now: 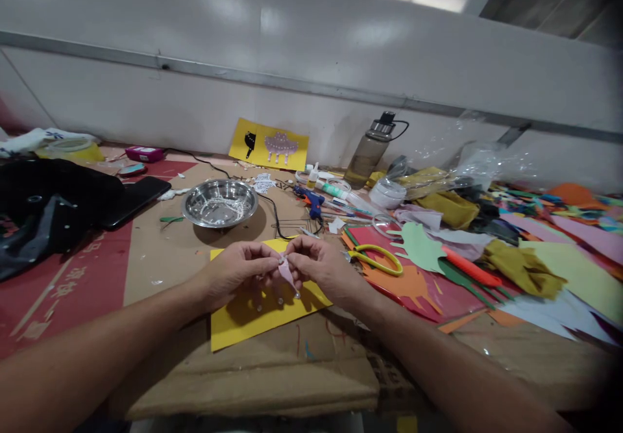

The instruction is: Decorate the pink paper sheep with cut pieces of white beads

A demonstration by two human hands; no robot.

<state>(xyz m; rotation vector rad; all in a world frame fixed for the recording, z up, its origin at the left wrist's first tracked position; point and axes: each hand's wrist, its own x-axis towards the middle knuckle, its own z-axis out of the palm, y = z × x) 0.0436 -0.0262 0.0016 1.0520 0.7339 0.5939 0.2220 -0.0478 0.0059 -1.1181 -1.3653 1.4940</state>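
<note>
Both hands meet over a yellow foam sheet (pixel 243 319) lying on brown cardboard. My left hand (pixel 238 274) and my right hand (pixel 324 265) pinch a small pink cut-out piece (pixel 287 272) between their fingertips, a little above the sheet. The fingers of both hands are closed on it. Small white beads or glue dots sit on the yellow sheet under the hands.
A steel bowl (pixel 220 203) stands behind the hands. Yellow-handled scissors (pixel 377 259) lie to the right, a blue glue gun (pixel 313 200) and a water bottle (pixel 370 150) further back. Coloured foam scraps (pixel 487 258) cover the right side. A black bag (pixel 43 209) lies left.
</note>
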